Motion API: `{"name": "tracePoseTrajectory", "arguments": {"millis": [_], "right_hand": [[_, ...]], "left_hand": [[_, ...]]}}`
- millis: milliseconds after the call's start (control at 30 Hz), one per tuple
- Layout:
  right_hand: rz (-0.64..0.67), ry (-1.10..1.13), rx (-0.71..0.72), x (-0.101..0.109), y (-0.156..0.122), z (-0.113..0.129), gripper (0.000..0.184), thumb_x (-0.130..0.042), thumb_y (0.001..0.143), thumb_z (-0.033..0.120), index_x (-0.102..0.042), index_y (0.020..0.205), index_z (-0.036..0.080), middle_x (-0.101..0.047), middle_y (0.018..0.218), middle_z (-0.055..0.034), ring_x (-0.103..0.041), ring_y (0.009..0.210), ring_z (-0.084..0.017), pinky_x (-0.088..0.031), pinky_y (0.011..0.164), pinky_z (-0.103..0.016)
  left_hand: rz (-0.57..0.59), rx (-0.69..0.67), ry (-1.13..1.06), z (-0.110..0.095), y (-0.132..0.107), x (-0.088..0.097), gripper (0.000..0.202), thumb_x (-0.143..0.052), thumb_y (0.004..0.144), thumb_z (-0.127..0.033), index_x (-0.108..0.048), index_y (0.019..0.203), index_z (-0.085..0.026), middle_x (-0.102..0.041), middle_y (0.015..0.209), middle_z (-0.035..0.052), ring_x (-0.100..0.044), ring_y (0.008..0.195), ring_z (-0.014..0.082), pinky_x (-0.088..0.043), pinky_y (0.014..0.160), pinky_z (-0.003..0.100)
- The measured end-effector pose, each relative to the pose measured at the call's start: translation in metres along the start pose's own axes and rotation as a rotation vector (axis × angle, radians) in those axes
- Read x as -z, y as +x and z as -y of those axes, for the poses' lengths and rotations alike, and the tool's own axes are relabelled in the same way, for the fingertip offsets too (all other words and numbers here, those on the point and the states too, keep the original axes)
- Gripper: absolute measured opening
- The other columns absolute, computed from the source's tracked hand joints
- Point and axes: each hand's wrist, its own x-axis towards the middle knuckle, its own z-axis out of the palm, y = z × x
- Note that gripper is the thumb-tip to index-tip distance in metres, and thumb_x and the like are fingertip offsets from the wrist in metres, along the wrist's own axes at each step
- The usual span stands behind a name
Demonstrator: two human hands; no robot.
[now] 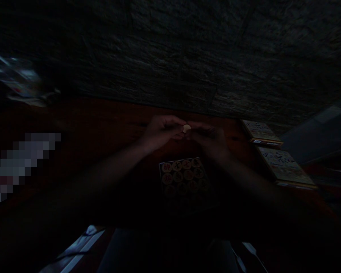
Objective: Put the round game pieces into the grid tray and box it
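A small pale round xiangqi piece [186, 128] is pinched between the fingertips of both hands, above the far part of the table. My left hand [163, 131] grips it from the left, thumb and forefinger closed together. From the other side my right hand [210, 137] meets it with its fingers also closed. No marking shows on the piece. Nearer to me lies a square tray [160, 170] with rows of round xiangqi pieces, some with red characters and some with dark ones. Its near rows fade into deep shadow.
The reddish wooden table [102, 113] ends at a rough stone wall [165, 60]. Two flat printed boxes [261, 131] [284, 165] lie at the right. A blurred, clear container [22, 76] stands at the back left. The light is very dim.
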Motion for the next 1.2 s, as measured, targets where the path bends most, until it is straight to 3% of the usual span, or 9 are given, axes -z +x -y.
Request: {"name": "tracePoseTrajectory", "arguments": {"millis": [133,367,567,767,933,1067,1200], "right_hand": [[0.019,-0.008,0.006,0.0002,-0.0006,0.0012,0.037,-0.101,0.069,0.041,-0.088,0.101,0.028,-0.087,0.099,-0.003,-0.081,0.091,-0.024,-0.065,0.095,-0.046],[-0.004,0.01,-0.009,-0.0003,-0.0003,-0.0007,0.04,-0.104,0.066,0.042,-0.087,0.101,0.028,-0.086,0.1,-0.0023,-0.08,0.091,-0.023,-0.065,0.097,-0.045],[-0.022,-0.004,0.014,0.0005,0.0003,-0.0007,0.035,-0.102,0.069,0.045,-0.087,0.096,0.028,-0.086,0.097,-0.0023,-0.08,0.09,-0.023,-0.065,0.095,-0.045],[-0.011,-0.064,0.078,-0.0016,-0.0025,0.0043,0.031,-0.1,0.073,0.044,-0.087,0.096,0.028,-0.086,0.102,-0.003,-0.081,0.097,-0.024,-0.064,0.1,-0.045],[0.021,-0.151,0.183,-0.0007,-0.0027,0.0018,0.031,-0.097,0.078,0.042,-0.086,0.103,0.026,-0.086,0.102,-0.0041,-0.082,0.092,-0.024,-0.068,0.091,-0.043],[0.04,-0.229,0.258,0.0018,-0.0025,-0.0019,0.028,-0.091,0.083,0.034,-0.086,0.109,0.025,-0.083,0.112,-0.0057,-0.081,0.091,-0.022,-0.068,0.087,-0.039],[0.023,-0.369,0.336,0.005,-0.0022,-0.0028,0.026,-0.085,0.087,0.03,-0.086,0.113,0.026,-0.08,0.108,-0.0056,-0.078,0.087,-0.02,-0.066,0.081,-0.036]], "left_hand": [[-0.009,-0.007,0.038,0.0018,0.001,0.0011,0.03,-0.093,0.077,-0.025,-0.082,0.103,-0.016,-0.085,0.1,0.0101,-0.082,0.088,0.0228,-0.067,0.084,0.038],[-0.016,-0.017,0.052,0.0022,0.0014,0.003,0.034,-0.094,0.072,-0.016,-0.082,0.103,-0.015,-0.085,0.095,0.0088,-0.08,0.082,0.0204,-0.066,0.079,0.033],[-0.016,-0.023,0.013,0.0051,0.002,0.0037,0.032,-0.094,0.079,-0.028,-0.083,0.107,-0.017,-0.086,0.101,0.0088,-0.082,0.088,0.0209,-0.068,0.083,0.035],[-0.028,-0.027,0.004,0.0051,0.0018,0.0018,0.04,-0.097,0.077,-0.04,-0.085,0.107,-0.017,-0.085,0.111,0.0108,-0.081,0.099,0.0234,-0.068,0.091,0.038],[0.016,0.042,-0.051,0.003,-0.0005,-0.0001,0.046,-0.096,0.079,-0.047,-0.085,0.11,-0.015,-0.085,0.109,0.0116,-0.081,0.1,0.0239,-0.066,0.098,0.042],[0.061,0.057,-0.095,0.0027,-0.0011,-0.0003,0.042,-0.095,0.081,-0.046,-0.086,0.109,-0.017,-0.084,0.115,0.0119,-0.079,0.106,0.0246,-0.063,0.104,0.044],[0.065,0.07,-0.105,0.0023,-0.0001,-0.0013,0.04,-0.096,0.079,-0.046,-0.088,0.104,-0.017,-0.084,0.113,0.0119,-0.079,0.106,0.0244,-0.062,0.102,0.042]]}}
